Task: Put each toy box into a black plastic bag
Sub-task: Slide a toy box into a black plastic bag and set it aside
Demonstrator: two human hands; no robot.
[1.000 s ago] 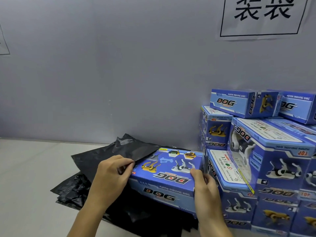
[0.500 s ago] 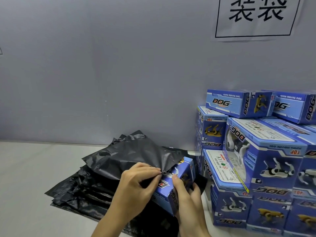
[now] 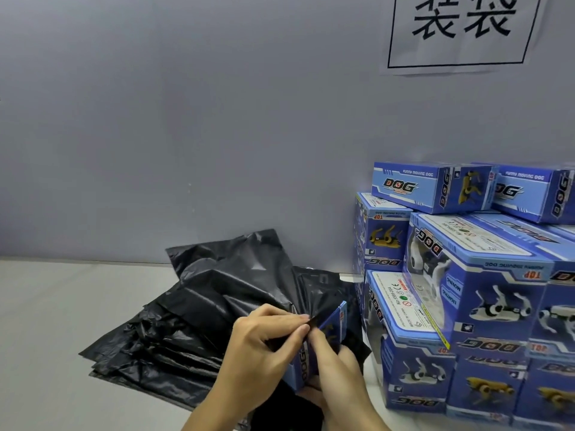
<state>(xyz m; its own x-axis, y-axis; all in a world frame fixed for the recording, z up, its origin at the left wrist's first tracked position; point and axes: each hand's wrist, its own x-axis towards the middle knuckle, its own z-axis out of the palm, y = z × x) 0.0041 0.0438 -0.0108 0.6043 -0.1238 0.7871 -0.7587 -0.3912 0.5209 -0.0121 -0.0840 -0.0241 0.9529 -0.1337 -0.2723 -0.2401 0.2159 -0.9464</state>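
Note:
A blue toy box (image 3: 334, 325) is mostly inside a black plastic bag (image 3: 236, 284), with only its near end and one corner showing. My left hand (image 3: 264, 346) pinches the bag's edge at the box's top. My right hand (image 3: 339, 365) holds the box's near end from below and beside it. The bagged box rests on a pile of flat black bags (image 3: 149, 346) on the grey table.
A stack of several blue toy dog boxes (image 3: 485, 293) fills the right side against the wall. A paper sign (image 3: 463, 29) with black characters hangs on the grey wall. Bare table surface (image 3: 46, 306) lies to the left of the bag pile.
The bag has been drawn over the box, from covering one corner to covering nearly all of it. Both hands have come together at the box's near end.

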